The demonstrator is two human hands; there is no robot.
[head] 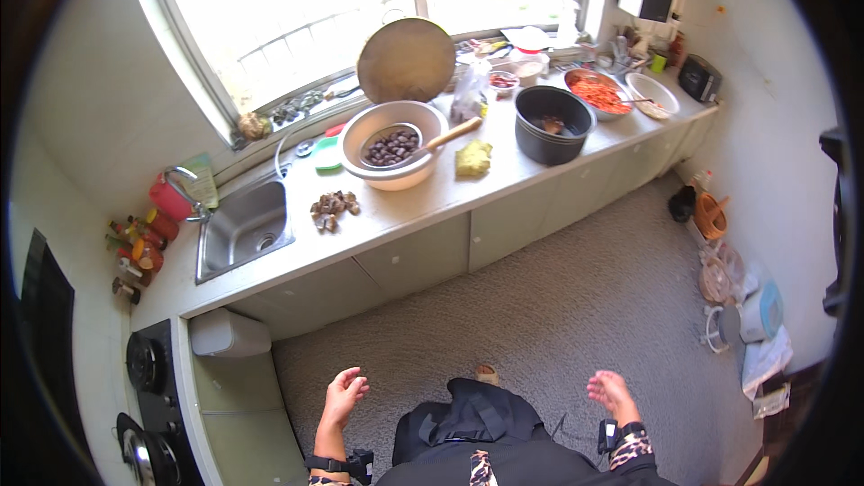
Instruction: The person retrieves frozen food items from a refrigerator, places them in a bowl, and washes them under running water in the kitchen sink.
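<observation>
My left hand (345, 395) hangs in the air above the carpeted floor with nothing in it, its fingers loosely bent. Likewise free of any object, my right hand (610, 394) is over the floor to the right. Both are well apart from the counter (412, 212) ahead. On that counter, a large plastic basin (395, 179) holds a smaller bowl of dark brown chestnut-like pieces (391, 148). A wooden-handled tool (453, 136) rests across its rim. In front lies a pile of brown shells or peelings (332, 208), with a yellow-green cloth (474, 158) to the right.
A steel sink (246, 229) is left of the basin, and a gas hob (158, 385) stands nearer at left. Further right are a dark pot (553, 131) and a bowl of chopped red food (597, 91). Baskets (711, 216) and bags line the right wall.
</observation>
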